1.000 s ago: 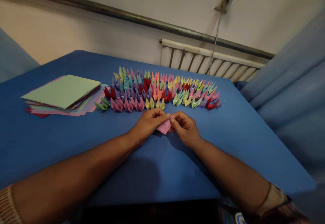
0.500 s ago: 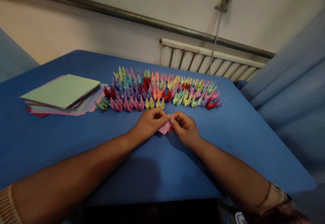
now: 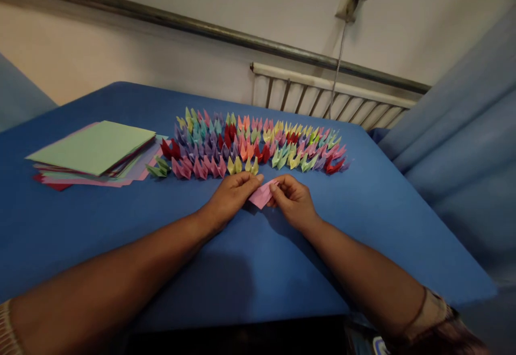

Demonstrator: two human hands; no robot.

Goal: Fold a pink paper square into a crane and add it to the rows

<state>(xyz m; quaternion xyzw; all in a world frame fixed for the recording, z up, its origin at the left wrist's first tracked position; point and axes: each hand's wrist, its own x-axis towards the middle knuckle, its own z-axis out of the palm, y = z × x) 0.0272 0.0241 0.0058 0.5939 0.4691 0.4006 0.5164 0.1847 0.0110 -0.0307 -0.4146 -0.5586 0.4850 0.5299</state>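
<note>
A small folded piece of pink paper is held just above the blue table, between my two hands. My right hand pinches its upper right edge between thumb and fingers. At the paper's left side, my left hand is closed against it, thumb stretched along the top and fingertips partly hidden behind. Just beyond my hands stand rows of folded paper cranes in pink, yellow, red, purple, green and other colours.
A stack of square coloured paper, pale green on top, lies left on the blue table. Behind the table are a metal rail, a radiator and a wall socket with a cord. A blue curtain hangs at right.
My left thumb and fingers have shifted from a tight pinch by the right fingertips to the paper's left side, so more pink paper shows. The view has shifted slightly.
</note>
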